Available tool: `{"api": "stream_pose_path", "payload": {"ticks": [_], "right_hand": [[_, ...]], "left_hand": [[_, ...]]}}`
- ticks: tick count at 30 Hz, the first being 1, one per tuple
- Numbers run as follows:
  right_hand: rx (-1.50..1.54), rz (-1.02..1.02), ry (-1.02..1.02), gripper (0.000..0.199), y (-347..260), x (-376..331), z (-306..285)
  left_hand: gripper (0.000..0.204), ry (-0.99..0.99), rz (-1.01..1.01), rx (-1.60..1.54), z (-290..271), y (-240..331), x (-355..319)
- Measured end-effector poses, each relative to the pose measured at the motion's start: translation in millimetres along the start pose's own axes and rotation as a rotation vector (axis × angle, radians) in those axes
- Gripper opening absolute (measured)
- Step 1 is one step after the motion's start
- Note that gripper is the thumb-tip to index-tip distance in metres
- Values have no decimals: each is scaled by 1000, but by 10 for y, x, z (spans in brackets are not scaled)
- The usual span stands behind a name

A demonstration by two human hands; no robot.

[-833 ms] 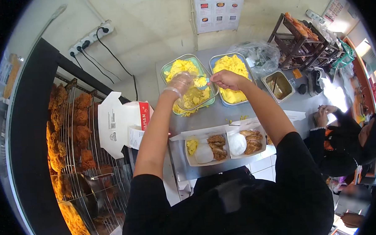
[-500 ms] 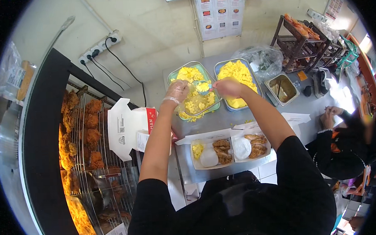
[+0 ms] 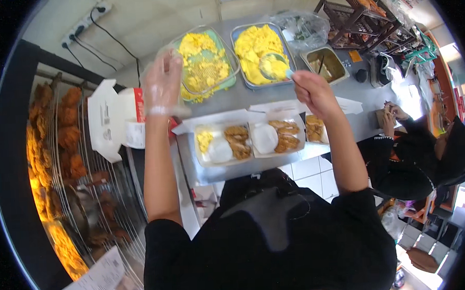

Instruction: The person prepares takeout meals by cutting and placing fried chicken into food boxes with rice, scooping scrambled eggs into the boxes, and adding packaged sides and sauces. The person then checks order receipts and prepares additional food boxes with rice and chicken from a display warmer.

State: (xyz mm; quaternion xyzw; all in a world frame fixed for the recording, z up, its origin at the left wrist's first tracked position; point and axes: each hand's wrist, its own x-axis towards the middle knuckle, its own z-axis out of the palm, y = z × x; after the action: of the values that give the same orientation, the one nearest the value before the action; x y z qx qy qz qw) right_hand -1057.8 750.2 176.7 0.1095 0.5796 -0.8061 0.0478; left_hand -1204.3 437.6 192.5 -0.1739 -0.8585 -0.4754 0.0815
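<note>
In my right hand, which is bare, the fingers are closed round the handle of a round-bowled scoop. Scrambled egg fills the scoop's bowl, over the right-hand tray of yellow scrambled egg. My left hand wears a clear plastic glove and is raised at the left side of the green tray; its fingers are stretched out, a little blurred, with nothing visible in them. The green tray has egg at its far end and a clear container among the crumbs.
Nearer me, open white boxes hold fried chicken and white rounded portions; egg lies in the leftmost. A metal pan and plastic bag stand right. A chicken warmer stands left. Another person works at the right.
My left hand has come off the clear container and moved left. My right hand has shifted right with the scoop, from above the green tray to above the right-hand tray. The view has shifted.
</note>
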Motion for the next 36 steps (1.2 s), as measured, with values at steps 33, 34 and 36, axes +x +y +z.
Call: {"api": "stream_pose_path", "payload": {"ticks": [33, 34, 36], "right_hand": [[-1315, -635, 97, 32, 2060, -1346, -521], [-1249, -610, 131, 30, 2015, -1340, -520], [-1186, -580, 160, 29, 1994, -1327, -551]], "left_hand": [[60, -183, -155, 270, 2006, 261, -2856], [62, -179, -95, 323, 1972, 295, -2821], [63, -177, -38, 374, 1927, 394, -2791]]}}
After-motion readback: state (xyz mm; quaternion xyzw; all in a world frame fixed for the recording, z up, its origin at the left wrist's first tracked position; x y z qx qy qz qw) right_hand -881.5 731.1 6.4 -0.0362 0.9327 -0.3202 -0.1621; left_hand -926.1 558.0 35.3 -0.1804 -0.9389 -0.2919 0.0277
